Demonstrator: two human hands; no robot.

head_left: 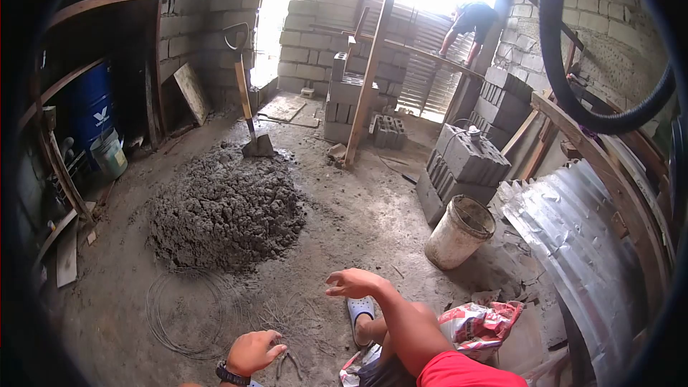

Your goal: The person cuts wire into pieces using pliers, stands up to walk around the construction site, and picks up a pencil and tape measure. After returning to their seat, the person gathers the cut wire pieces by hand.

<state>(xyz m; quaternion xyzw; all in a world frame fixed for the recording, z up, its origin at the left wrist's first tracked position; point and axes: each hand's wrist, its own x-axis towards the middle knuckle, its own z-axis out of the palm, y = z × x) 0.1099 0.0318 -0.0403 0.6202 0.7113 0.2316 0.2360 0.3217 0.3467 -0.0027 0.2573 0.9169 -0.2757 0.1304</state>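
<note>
My left hand (254, 351), with a dark watch (231, 374) on its wrist, is low in the view, its thumb apart from the loosely bent fingers and nothing visible in it. Just right of it, what looks like a pair of pliers (292, 365) lies on the floor. A coil of thin wire (154, 308) rests on the ground beyond that hand, with loose wire pieces (301, 319) to its right. My right hand (352, 284) hangs in the air above my clog (360, 308), fingers stretched and holding nothing I can see.
A mound of wet mortar (226, 208) with a shovel (247, 100) stuck in it stands ahead. To the right are a bucket (459, 233), concrete blocks (469, 154), a red-and-white sack (476, 326) and corrugated sheet metal (573, 236). Another person (473, 20) is up at the back.
</note>
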